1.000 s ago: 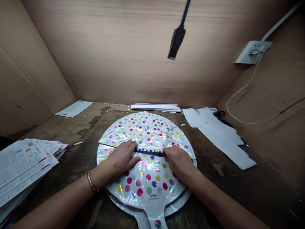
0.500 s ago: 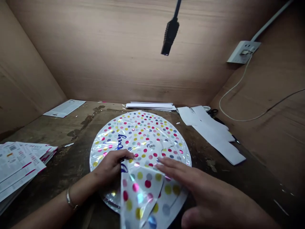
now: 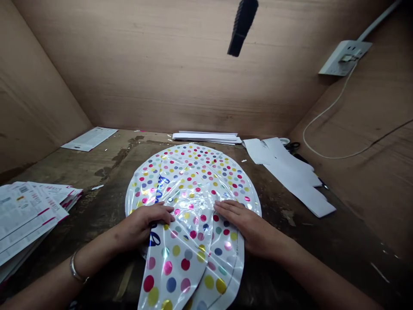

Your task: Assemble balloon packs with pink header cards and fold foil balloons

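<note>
A flat round foil balloon [image 3: 193,176] with many coloured dots and blue lettering lies on the worn wooden table [image 3: 97,172], on top of at least one more like it. Its near part is folded over into a long pointed flap [image 3: 176,267] that reaches toward me. My left hand [image 3: 145,224] presses on the flap's left edge, fingers curled against the foil. My right hand [image 3: 245,224] lies flat on the foil at the right, fingers stretched out.
A stack of printed cards [image 3: 29,215] sits at the left edge. White paper pieces [image 3: 290,172] lie at the right, flat white sheets [image 3: 206,137] at the back, one leaflet [image 3: 90,138] at the back left. A black device [image 3: 241,26] hangs overhead; a wall socket [image 3: 343,58] with cable is at right.
The folded balloon was turned and folded again, so a long flap now points toward me. My right hand drew back from close to the camera and settled flat on the foil.
</note>
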A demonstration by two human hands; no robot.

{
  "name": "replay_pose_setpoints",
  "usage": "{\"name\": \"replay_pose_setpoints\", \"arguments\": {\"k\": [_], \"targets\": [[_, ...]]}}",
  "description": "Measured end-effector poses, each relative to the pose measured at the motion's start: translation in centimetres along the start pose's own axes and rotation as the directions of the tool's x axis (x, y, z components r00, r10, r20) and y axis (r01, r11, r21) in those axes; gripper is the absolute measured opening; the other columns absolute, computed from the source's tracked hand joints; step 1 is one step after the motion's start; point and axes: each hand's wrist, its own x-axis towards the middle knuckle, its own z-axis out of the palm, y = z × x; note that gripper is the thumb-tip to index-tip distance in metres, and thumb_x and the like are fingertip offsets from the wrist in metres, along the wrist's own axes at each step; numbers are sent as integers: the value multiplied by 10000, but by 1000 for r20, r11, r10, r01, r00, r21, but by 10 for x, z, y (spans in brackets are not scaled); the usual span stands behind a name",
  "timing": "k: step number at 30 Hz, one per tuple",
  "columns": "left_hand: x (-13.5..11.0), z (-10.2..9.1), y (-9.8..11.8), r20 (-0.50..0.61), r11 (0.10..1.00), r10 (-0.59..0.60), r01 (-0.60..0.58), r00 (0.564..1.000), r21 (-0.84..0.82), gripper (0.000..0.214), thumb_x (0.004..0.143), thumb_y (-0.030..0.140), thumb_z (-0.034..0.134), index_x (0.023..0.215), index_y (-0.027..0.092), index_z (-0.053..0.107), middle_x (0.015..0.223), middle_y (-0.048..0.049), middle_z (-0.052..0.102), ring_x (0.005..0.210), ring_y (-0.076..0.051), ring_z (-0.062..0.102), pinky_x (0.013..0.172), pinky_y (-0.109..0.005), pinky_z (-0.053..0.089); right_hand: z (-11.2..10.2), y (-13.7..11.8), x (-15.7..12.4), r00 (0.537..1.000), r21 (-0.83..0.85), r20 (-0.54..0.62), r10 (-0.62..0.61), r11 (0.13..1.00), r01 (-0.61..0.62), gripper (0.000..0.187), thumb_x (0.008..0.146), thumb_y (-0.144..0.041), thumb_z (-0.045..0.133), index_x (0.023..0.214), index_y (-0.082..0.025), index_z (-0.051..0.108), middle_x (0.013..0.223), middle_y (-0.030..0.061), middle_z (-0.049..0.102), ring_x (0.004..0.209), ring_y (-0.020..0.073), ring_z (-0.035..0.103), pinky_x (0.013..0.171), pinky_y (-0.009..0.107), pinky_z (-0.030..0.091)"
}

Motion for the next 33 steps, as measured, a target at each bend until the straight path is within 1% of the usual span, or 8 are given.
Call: {"name": "replay_pose_setpoints", "arguments": {"k": [3,7,10,13,18,23,30,33], "targets": [[-1,-1,3,-18,999,33,-33,999,-2,148,838,259,512,912,238,638,1101,-46,669,1184,-208,522,1029,-351,367,2,13,11,1000,65,-12,3,998,-2,569,815,-338,598,1346,-189,454,1385,104,449,1259,270,402,1058,457,324],[-4,7,-2,-254,993,-18,47,967,108,258,795,287,562,1037,218,620,1151,-79,624,1070,-221,573,929,-336,439,5,27,19,984,225,-117,136,969,-107,328,838,-276,516,1129,-203,648,1093,80,658,1032,228,579,916,363,452],[-4,13,-5,-435,962,-182,252,882,109,189,820,267,488,935,206,626,941,-42,672,885,-199,619,794,-300,467,6,29,24,939,320,-127,320,909,-267,282,816,-262,494,1019,-214,683,958,29,686,894,202,633,805,294,492],[2,14,-1,-516,899,-341,433,786,65,226,875,300,397,824,210,598,802,-15,670,754,-189,619,659,-277,440,6,27,35,895,288,-131,427,880,-378,269,852,-283,408,918,-220,661,920,-5,697,858,194,638,760,271,488],[12,11,8,-580,832,-457,554,674,-12,123,860,285,442,949,207,473,692,14,635,659,-180,607,596,-266,390,14,21,54,785,145,-255,565,825,-546,261,866,-384,387,752,-208,544,762,61,661,727,245,609,639,323,444],[10,14,5,-596,830,-419,556,684,54,105,864,220,431,966,218,456,726,7,621,681,-178,603,605,-260,377,24,16,65,724,11,-310,617,763,-646,265,899,-382,341,742,-218,479,682,66,609,675,251,587,598,321,389],[4,17,3,-594,866,-313,480,741,141,204,872,176,418,914,235,608,875,-17,677,835,-180,616,755,-282,417,19,14,72,754,-128,-252,607,751,-647,245,918,-376,342,779,-226,476,668,43,606,632,220,584,554,284,361],[3,15,6,-561,823,-319,517,764,237,260,875,171,413,968,257,640,918,-21,698,894,-202,624,821,-330,420,14,14,74,763,-165,-220,608,748,-643,243,917,-377,355,767,-230,477,665,38,613,619,215,589,528,273,348]]}}
